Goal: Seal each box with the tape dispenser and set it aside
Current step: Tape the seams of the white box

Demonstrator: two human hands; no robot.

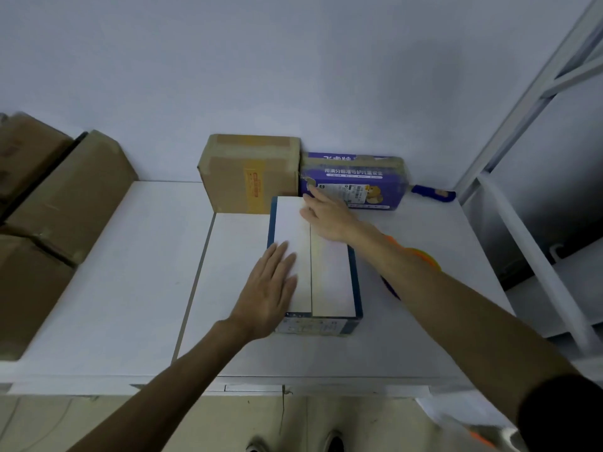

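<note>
A white-topped box with blue sides [329, 282] lies on the white table [130, 288], its two top flaps meeting along a centre seam. My left hand [270, 288] rests flat on the left flap with straight fingers. My right hand [326, 216] lies over the box's far end, fingers extended and touching the top. An orange and blue tape dispenser [421, 259] sits on the table to the right of the box, mostly hidden behind my right forearm.
A taped brown carton [248, 171] and a purple printed box [355, 181] stand against the wall behind. A blue-handled tool [430, 192] lies at the back right. Brown cartons [65, 197] are stacked at the left. A white metal rack [538, 190] stands to the right.
</note>
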